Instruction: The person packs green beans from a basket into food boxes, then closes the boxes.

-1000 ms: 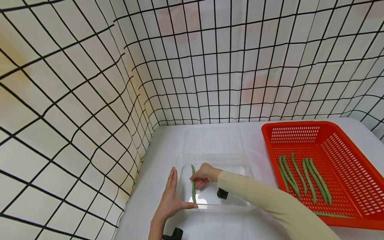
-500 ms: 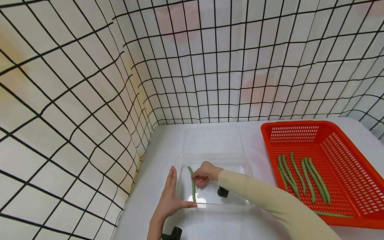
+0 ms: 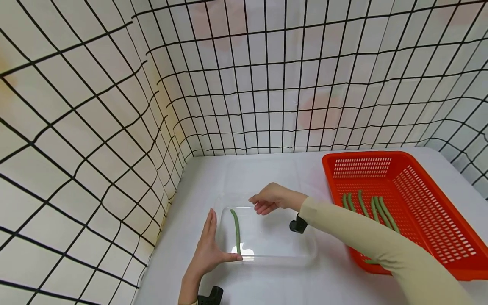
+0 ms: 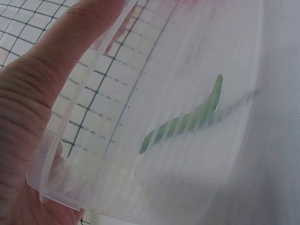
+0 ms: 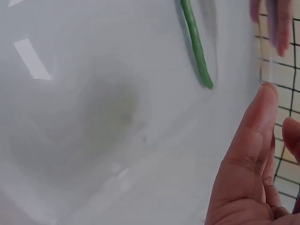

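A single green bean (image 3: 237, 232) lies lengthwise along the left side of a clear plastic container (image 3: 278, 260). My left hand (image 3: 207, 253) rests against the container's front left corner, fingers straight along the left side and thumb on the front rim. Through the ribbed wall, the left wrist view shows the bean (image 4: 183, 123) blurred. Over the back part of the container hovers my right hand (image 3: 272, 198), its fingers loosely bent and holding nothing. The right wrist view has the bean (image 5: 198, 47) apart from the right fingers (image 5: 248, 140).
To the right stands a red perforated basket (image 3: 431, 182) with several green beans (image 3: 386, 212) in it, partly hidden behind the right sleeve (image 3: 354, 233). A black grid over white cloth (image 3: 282, 84) borders the white table (image 3: 206, 173) at the left and back.
My right hand has let go of the green bean and moved up and to the right, away from it. The bean stays in the container. My left hand keeps its place at the corner.
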`<action>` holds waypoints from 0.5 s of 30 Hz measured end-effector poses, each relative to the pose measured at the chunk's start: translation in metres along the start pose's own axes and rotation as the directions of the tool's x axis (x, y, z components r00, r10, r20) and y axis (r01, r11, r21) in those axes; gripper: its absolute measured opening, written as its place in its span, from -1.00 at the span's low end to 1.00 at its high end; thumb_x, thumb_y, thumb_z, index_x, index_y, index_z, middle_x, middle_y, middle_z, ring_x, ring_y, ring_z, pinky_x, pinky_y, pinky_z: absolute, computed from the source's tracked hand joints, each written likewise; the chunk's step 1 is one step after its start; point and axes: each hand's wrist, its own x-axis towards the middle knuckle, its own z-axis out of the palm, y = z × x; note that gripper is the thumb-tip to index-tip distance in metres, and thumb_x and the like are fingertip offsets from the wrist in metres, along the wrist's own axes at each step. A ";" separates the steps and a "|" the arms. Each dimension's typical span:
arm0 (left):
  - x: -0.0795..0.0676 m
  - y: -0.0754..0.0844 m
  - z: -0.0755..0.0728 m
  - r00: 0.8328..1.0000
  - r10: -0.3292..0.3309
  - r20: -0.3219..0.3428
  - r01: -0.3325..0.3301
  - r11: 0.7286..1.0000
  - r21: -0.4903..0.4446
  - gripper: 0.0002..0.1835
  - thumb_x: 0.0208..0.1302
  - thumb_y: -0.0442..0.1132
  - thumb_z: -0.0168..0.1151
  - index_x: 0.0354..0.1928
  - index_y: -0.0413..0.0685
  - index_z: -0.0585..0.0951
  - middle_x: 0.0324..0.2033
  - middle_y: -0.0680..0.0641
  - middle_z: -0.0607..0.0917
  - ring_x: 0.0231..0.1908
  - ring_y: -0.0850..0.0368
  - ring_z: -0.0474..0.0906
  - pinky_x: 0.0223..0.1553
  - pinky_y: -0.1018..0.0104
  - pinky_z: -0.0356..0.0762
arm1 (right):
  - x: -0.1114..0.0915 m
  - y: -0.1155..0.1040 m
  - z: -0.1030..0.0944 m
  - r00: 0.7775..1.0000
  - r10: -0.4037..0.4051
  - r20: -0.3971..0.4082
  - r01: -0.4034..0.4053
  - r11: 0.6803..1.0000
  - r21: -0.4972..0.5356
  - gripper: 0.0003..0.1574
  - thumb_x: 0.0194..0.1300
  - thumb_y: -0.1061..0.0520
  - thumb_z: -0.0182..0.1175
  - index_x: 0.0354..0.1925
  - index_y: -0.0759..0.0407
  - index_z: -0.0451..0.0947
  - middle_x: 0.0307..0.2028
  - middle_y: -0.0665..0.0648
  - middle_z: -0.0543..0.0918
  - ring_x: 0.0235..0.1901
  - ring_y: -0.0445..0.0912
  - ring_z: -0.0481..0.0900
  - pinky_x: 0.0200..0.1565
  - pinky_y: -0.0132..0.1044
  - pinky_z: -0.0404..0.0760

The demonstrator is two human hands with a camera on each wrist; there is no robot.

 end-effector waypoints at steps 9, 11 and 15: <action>0.000 0.000 0.000 1.000 -0.004 0.008 0.003 1.000 0.014 0.61 -0.60 0.24 0.64 0.50 -0.04 -0.19 0.47 -0.03 -0.21 0.41 -0.09 -0.19 0.24 -0.18 0.10 | -0.041 -0.005 -0.070 0.997 -0.052 -0.060 0.053 0.998 0.020 -0.46 0.20 -0.02 0.33 -0.06 0.40 0.55 -0.31 0.27 0.68 -0.39 0.00 0.69 -0.26 -0.20 0.64; 0.000 0.000 0.000 1.000 -0.001 0.007 0.001 1.000 0.018 0.61 -0.61 0.25 0.63 0.50 -0.04 -0.19 0.47 -0.01 -0.21 0.41 -0.09 -0.19 0.24 -0.18 0.10 | -0.050 -0.003 -0.087 0.995 -0.065 -0.075 0.067 0.997 0.023 -0.40 0.20 -0.04 0.33 -0.01 0.42 0.51 -0.27 0.28 0.68 -0.36 0.00 0.70 -0.23 -0.19 0.64; -0.001 -0.001 -0.001 1.000 0.005 0.005 -0.005 1.000 0.020 0.61 -0.60 0.23 0.64 0.50 -0.05 -0.19 0.47 -0.06 -0.20 0.41 -0.11 -0.19 0.24 -0.18 0.09 | -0.063 0.009 -0.118 0.989 -0.075 -0.125 0.079 0.996 0.029 -0.29 0.17 -0.08 0.35 0.05 0.45 0.47 -0.23 0.28 0.67 -0.35 -0.02 0.69 -0.21 -0.18 0.63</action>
